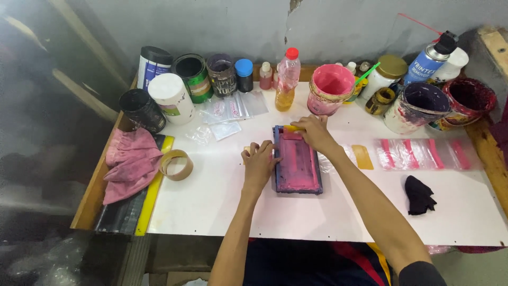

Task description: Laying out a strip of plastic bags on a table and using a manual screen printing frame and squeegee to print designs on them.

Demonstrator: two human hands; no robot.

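Screen frame (297, 165): left hand (257, 164) pressing edge, right hand (313, 132) atop.

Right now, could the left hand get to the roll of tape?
Probably yes. The left hand rests on the blue screen frame's left edge, and only bare white tabletop lies between it and the tape roll to its left.
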